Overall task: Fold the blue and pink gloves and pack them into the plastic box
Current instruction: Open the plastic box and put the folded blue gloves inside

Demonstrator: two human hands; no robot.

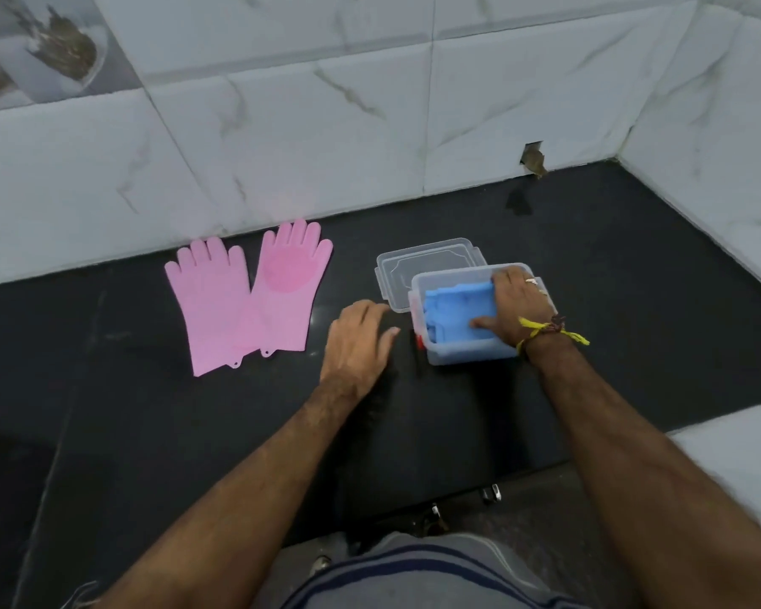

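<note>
Right hand (519, 307) fingers spread, palm pressing down on folded blue gloves (455, 312) inside clear plastic box (471, 351); yellow thread (550, 334) tied at wrist. Left hand (358, 340) fingers loosely together, curled, resting on black countertop (150, 432) just left of box, holding nothing. Clear lid (429, 261) lies flat behind box, touching it. Pink gloves (249, 296) unfolded, side by side, overlapping, well left near marble-tiled wall (282, 125).
</note>
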